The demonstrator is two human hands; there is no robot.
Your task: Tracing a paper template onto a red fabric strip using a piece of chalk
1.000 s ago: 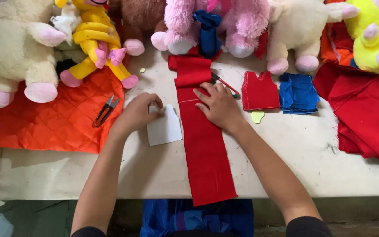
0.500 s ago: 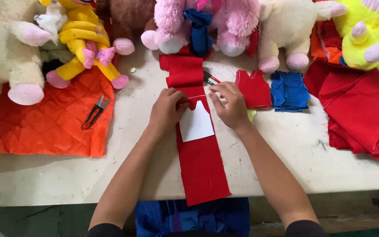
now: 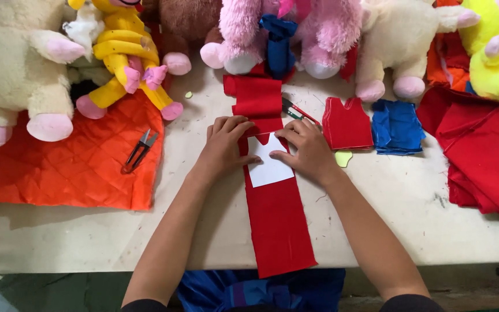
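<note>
At nine o'clock an orange quilted cloth lay flat on the worktop, with small snips resting on it, set aside within reach. The left hand lay flat with fingers spread, pressing the left edge of a white paper pattern at the centre, apparently to stop it sliding on the long red strip of cloth running from twelve to six o'clock. The right hand, also flat and holding nothing, pinned the pattern's right edge. At two o'clock, cut red pieces and blue pieces sat stacked by colour.
</note>
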